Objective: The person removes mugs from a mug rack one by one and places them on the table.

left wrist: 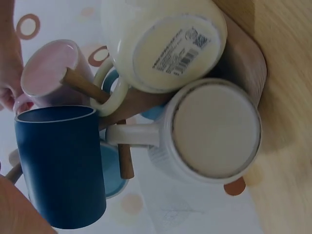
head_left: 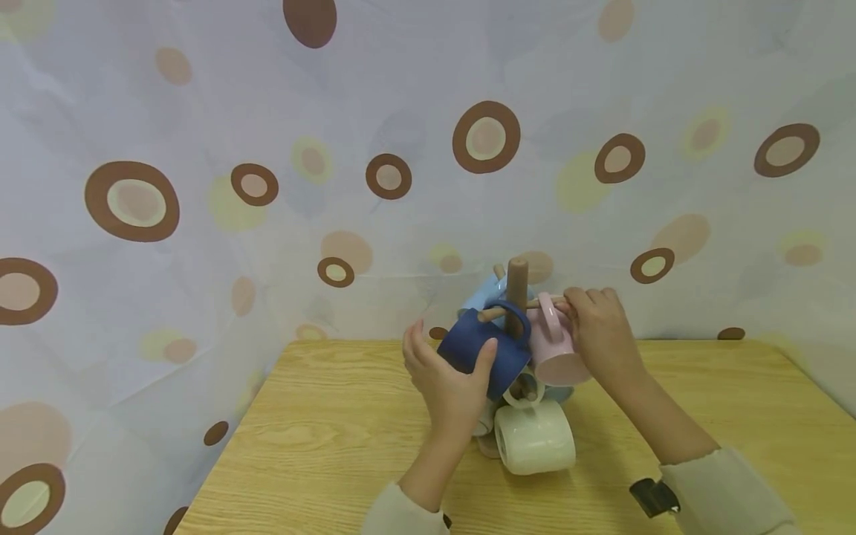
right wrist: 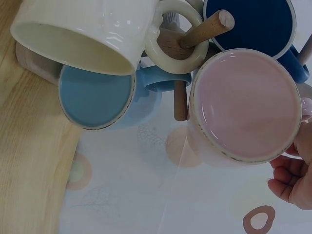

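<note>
A wooden mug tree (head_left: 517, 279) stands on the table, hung with several mugs. My left hand (head_left: 449, 386) holds a dark blue mug (left wrist: 63, 165) by its body, thumb on the near side and fingers on the far left side. The blue mug's handle (head_left: 520, 316) is looped over an upper peg. On the right, my right hand (head_left: 605, 331) pinches the outer end of another peg (head_left: 533, 304). From that peg a pink mug (head_left: 560, 364) hangs by its handle, its base tilted toward me. The right fingertips are partly hidden in the head view.
Below hang a cream mug (head_left: 538, 438) and a white mug (left wrist: 217, 131). Light blue mugs hang behind, one high (head_left: 478, 296) and one low (right wrist: 97, 97). The wooden table (head_left: 321, 438) reaches a spotted curtain (head_left: 428, 245). A black clip (head_left: 654, 496) is near the right sleeve.
</note>
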Motion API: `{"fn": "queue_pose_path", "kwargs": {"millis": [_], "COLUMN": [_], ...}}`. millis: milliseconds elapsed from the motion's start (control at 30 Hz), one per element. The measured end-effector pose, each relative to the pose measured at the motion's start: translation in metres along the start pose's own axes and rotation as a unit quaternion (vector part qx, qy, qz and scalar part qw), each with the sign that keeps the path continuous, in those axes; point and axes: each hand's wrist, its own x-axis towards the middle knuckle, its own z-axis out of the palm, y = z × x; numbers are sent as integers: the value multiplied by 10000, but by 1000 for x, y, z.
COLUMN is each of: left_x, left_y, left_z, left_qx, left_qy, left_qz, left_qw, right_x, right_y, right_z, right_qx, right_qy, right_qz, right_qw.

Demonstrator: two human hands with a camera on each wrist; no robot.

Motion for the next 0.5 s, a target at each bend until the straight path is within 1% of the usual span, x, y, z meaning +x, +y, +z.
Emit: {"fn": "queue_pose_path", "kwargs": {"millis": [33,100,233,367,500], "left_x": [-1,-3,-5,-6,-6], "left_y": [0,0,-1,-3,-3], "left_z": [0,1,3,4,5], "left_qx": [-171,-484,-1015,-1419,-1849], "left_qy": [-64,-191,-403,-639,-954], "left_qz": [-239,-693,-1491,-2204,-2824], "left_qw": [9995,9962,9828,9629,9365], "right_x": [0,0,0,0,-1], "right_y": [0,0,0,-1,-1], "right_z": [0,0,0,2,1], "right_qx": [-10,-16,-2,-10,-3], "right_qy": [3,13,53,96,91], "right_qz": [-11,-12,28,78,141], "right_qw": [10000,10000,10000,9999,9999]}}
